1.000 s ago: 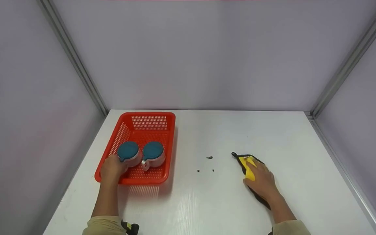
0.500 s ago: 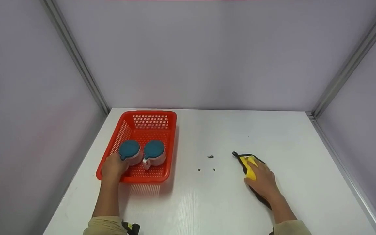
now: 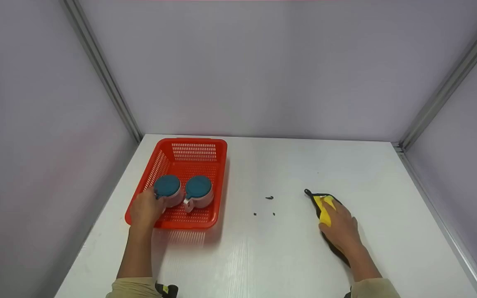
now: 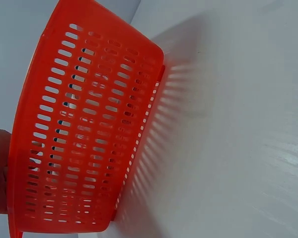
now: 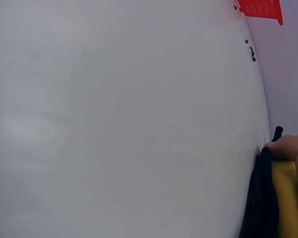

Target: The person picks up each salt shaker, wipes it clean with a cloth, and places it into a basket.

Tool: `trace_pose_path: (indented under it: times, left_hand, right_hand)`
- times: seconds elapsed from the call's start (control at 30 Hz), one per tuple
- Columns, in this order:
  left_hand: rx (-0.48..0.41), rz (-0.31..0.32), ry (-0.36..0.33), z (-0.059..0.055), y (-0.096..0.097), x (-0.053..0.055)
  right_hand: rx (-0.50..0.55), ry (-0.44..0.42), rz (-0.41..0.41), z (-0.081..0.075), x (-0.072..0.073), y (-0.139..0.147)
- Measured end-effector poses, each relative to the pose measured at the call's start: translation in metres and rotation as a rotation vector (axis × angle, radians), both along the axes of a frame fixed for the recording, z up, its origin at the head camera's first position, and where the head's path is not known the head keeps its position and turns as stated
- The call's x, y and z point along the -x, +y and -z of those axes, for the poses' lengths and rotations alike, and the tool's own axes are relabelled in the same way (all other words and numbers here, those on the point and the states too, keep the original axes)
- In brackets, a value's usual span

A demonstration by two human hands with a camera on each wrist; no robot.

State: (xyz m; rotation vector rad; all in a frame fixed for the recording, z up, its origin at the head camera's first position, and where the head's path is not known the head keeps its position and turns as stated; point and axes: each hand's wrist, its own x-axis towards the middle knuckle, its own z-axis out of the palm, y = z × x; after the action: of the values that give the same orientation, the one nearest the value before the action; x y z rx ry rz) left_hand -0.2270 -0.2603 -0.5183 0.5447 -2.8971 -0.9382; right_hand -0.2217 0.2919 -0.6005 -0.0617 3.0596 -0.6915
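Note:
At the front left of a red plastic basket (image 3: 195, 169), my left hand (image 3: 144, 207) reaches over the rim and grips the handle side of a pale jar (image 3: 175, 198) with a blue lid; its fingers are partly hidden there. A second blue-lidded jar (image 3: 199, 194) stands just to the right, its handle facing front. In the left wrist view, the basket wall (image 4: 89, 124) hides most of the hand. On the right side of the table, my right hand (image 3: 340, 227) holds a bunched yellow cloth (image 3: 326, 211) with black edging, pressed against the tabletop.
Several small dark scraps (image 3: 269, 198) lie on the white table (image 3: 246, 165) between the basket and the cloth. Grey panels (image 3: 263, 70) enclose the table at the back and both sides.
My right hand and the cloth have slid slightly to the right. The left hand stays at the jar, shifting forward slightly. The whole head view has shifted a little.

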Motion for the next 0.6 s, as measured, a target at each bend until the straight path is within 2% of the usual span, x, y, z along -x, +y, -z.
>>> trace_pose_path:
  times: [0.1, 0.2, 0.33, 0.47, 0.6]
  left_hand:
    - [0.076, 0.009, 0.038, -0.005, 0.004, 0.000]
    - [0.089, 0.003, 0.067, -0.009, 0.011, -0.002]
    - [0.119, 0.014, 0.178, -0.010, 0.022, -0.004]
    - [0.162, 0.058, 0.293, -0.008, 0.034, -0.005]
    - [0.201, 0.137, 0.316, -0.008, 0.050, -0.005]
  right_hand:
    - [-0.013, -0.020, 0.016, -0.004, 0.000, 0.003]
    - [-0.007, -0.030, 0.019, -0.008, 0.000, 0.004]
    - [-0.005, -0.016, 0.007, -0.011, 0.000, 0.002]
    - [-0.007, -0.007, 0.000, -0.016, 0.000, -0.001]
    - [0.004, 0.023, 0.002, -0.026, 0.001, -0.006]
